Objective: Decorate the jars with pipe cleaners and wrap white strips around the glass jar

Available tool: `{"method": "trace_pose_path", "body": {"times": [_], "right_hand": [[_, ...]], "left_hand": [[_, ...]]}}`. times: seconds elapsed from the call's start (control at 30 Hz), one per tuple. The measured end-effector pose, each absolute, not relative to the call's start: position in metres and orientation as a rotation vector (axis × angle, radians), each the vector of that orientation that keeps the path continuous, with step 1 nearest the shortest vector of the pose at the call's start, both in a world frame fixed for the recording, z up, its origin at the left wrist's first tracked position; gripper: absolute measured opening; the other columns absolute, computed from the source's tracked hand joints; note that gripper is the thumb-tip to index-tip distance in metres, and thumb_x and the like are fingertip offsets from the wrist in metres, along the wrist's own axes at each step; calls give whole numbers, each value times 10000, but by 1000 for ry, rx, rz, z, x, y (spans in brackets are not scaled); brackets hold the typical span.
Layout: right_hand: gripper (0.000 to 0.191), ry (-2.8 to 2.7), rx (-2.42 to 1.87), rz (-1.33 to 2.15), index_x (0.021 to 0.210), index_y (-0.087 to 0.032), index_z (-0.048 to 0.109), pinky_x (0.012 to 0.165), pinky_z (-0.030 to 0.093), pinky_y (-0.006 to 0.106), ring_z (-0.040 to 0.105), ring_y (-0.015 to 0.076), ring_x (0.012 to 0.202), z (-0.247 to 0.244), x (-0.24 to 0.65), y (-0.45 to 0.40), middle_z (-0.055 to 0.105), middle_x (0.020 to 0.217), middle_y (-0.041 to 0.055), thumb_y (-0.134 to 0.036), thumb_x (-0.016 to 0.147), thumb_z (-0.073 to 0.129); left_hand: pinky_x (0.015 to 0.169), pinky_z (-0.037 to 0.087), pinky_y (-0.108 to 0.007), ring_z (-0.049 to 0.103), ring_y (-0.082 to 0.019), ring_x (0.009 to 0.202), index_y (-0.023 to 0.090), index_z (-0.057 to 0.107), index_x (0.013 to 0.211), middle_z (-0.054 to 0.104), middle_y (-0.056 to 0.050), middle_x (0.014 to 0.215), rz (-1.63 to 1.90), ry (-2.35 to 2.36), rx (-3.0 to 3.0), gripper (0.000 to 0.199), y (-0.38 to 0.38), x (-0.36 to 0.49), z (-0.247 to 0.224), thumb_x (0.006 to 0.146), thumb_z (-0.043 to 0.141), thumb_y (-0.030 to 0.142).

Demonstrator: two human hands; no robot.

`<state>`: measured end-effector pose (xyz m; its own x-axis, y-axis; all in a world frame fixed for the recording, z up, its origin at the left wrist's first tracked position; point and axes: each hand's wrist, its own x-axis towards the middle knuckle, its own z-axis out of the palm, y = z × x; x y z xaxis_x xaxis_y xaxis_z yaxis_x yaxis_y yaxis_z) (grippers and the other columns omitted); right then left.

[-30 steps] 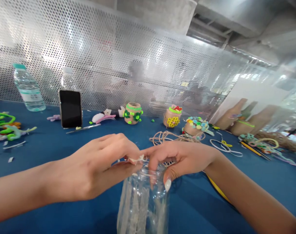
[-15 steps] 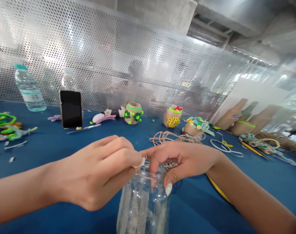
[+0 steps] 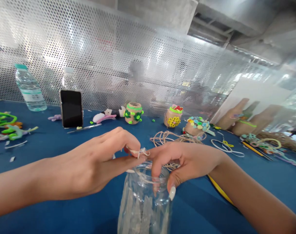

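A clear glass jar stands upright at the bottom centre, with strips of tape on its side. My right hand grips its rim, one finger dipped inside the mouth and the thumb outside. Over the jar's left edge, my left hand pinches the end of a thin twine between its fingers, beside my right fingertips. Some twine lies around the jar's neck. Behind my right hand is a loose tangle of brown twine.
Behind stand a phone, a water bottle and decorated jars. Pipe cleaners lie at the left. A pencil, white cord and wrapped bottles are at the right.
My left fingers have shifted and opened out somewhat, so the twine end shows more. The jar and my right hand sit slightly further right in the view.
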<state>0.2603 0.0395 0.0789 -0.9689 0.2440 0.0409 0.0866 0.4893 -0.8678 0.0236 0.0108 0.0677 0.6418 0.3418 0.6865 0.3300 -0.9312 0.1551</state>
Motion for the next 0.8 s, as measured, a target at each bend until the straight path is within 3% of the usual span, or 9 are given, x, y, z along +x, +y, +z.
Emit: {"method": "trace_pose_path", "body": {"times": [0.13, 0.37, 0.47, 0.63, 0.8], "right_hand": [[119, -2569, -222, 1481, 938, -94, 669, 1026, 399, 306, 549, 183, 1178, 79, 259, 39, 624, 1192, 127, -89, 819, 664], [118, -2591, -267, 1465, 940, -80, 662, 1043, 385, 315, 434, 211, 1329, 82, 259, 38, 634, 1184, 158, -90, 822, 663], [115, -2602, -267, 1450, 937, -83, 660, 1015, 407, 289, 456, 197, 1311, 82, 258, 38, 637, 1179, 153, -90, 822, 663], [116, -2627, -240, 1401, 940, -61, 663, 971, 421, 252, 538, 166, 1201, 84, 257, 36, 676, 1047, 137, -77, 825, 656], [118, -2621, -243, 1405, 935, -49, 659, 959, 422, 258, 570, 143, 1083, 85, 256, 34, 646, 1115, 150, -42, 818, 644]], "left_hand": [[698, 456, -129, 537, -56, 744, 196, 465, 912, 553, 37, 871, 1017, 539, 2779, 76, 13, 17, 61, 950, 449, 132], [646, 437, -144, 496, -74, 685, 220, 462, 920, 533, 59, 812, 1036, 479, 2806, 126, 13, 18, 60, 912, 510, 104], [664, 451, -167, 502, -82, 667, 192, 475, 924, 545, 43, 780, 1075, 425, 2918, 117, 10, 20, 65, 918, 453, 77], [659, 448, -234, 489, -116, 689, 164, 514, 766, 566, -9, 829, 1036, 347, 3208, 241, 6, 22, 67, 901, 369, 26], [652, 456, -271, 498, -148, 721, 151, 565, 735, 571, -39, 847, 947, 388, 3294, 283, 4, 23, 68, 898, 367, 33]]}}
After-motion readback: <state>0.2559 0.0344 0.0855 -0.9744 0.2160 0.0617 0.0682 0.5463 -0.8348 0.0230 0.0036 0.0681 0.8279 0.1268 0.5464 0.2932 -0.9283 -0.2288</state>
